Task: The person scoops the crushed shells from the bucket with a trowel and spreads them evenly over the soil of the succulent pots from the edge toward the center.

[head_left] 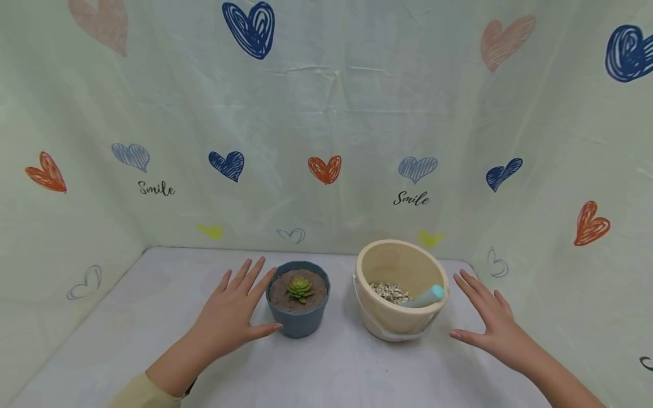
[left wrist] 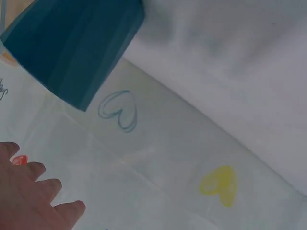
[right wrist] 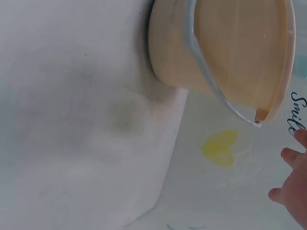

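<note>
Heart-printed cloth backs your white table.
Your left hand spreads beside the plant pot, your right hand beside the bucket; best grip low, sparing leaves.

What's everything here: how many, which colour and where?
Table: 1, white, foreground
Plant pot: 1, blue-grey, on table
Succulent: 1, green, in pot's soil
Bucket: 1, cream, right of pot
Bucket handle: 1, white, on bucket
Pebbles: many, pale, in bucket
Rod-like object: 1, light blue, in bucket
Backdrop: 1, whitish, around table
Hearts: many, mixed colours, on backdrop
"Smile" lettering: 2, black, on backdrop
Sleeve: 1, pale yellow, left forearm
Left hand: 1, bare, beside pot
Right hand: 1, bare, beside bucket
</note>
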`<action>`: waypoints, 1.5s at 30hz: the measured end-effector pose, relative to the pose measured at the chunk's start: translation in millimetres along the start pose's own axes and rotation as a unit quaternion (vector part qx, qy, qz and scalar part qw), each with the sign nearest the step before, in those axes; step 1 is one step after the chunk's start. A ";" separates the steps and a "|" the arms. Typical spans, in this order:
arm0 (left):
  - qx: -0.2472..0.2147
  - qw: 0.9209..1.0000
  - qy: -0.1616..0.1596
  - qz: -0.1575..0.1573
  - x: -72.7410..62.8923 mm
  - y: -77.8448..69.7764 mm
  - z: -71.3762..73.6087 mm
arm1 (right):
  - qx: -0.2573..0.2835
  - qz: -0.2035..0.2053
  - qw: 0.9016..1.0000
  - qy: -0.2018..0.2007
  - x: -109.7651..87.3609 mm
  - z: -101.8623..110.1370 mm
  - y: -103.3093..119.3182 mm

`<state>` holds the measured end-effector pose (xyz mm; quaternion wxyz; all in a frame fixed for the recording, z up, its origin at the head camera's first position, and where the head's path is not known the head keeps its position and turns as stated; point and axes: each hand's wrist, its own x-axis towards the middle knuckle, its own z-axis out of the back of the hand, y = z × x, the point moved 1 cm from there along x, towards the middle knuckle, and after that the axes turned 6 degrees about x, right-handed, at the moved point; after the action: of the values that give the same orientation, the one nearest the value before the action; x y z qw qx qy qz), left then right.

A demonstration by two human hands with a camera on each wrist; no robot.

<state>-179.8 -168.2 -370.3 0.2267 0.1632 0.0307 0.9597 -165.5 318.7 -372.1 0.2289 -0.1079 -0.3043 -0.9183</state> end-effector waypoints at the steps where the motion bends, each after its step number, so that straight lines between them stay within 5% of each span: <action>1: -0.002 1.000 -0.005 -0.003 3.2 -3.5 0.3 | 0.007 -0.002 1.000 -0.002 1.6 -0.3 1.5; 13: -0.069 0.997 -0.005 -0.032 40.2 -45.8 1.7 | 0.045 -0.053 0.997 -0.022 23.4 0.7 16.5; 27: -0.087 0.994 0.012 -0.062 77.9 -95.0 -10.4 | 0.027 -0.037 0.999 -0.008 43.7 -5.7 17.7; 39: -0.161 0.986 0.026 0.039 99.3 -143.4 -21.0 | 0.009 -0.037 0.999 -0.023 51.0 -7.0 14.2; 45: -0.233 0.968 0.029 0.092 106.7 -156.6 -25.2 | -0.005 -0.062 0.997 -0.047 57.2 -9.7 15.7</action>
<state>-211.6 19.9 -383.0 0.1681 0.0798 -0.2023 0.9615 -208.4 281.3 -352.5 0.1562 -0.1327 -0.3159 -0.9264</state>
